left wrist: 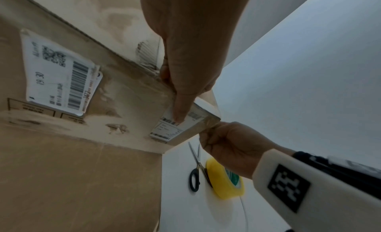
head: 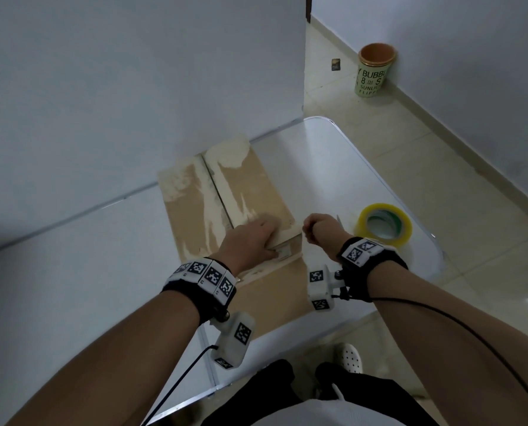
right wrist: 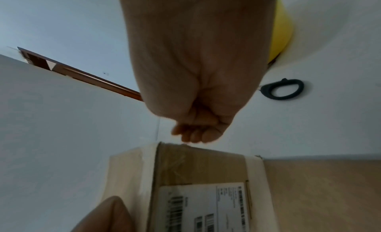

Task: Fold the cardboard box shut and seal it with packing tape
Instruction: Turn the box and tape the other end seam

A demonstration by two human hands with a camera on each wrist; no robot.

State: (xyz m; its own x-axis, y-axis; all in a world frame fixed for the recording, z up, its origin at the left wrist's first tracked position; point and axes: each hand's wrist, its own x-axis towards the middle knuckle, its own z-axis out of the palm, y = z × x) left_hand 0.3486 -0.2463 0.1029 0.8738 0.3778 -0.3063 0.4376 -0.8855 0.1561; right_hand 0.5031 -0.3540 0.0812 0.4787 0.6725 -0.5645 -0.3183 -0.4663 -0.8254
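Cardboard box [head: 250,192]: on white table [head: 72,272], top flaps folded shut, contents hidden | my left hand [head: 250,241]: flat, pressing near flap | my right hand [head: 318,226]: clenched at box corner, cannot tell what it grasps | tape roll [head: 382,226]: beside scissors [left wrist: 195,170]

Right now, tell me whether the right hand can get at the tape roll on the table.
Probably yes. The tape roll lies on the table right beside the right hand, nothing between them. The hand's fingers are curled at the box corner, so it must leave that first.
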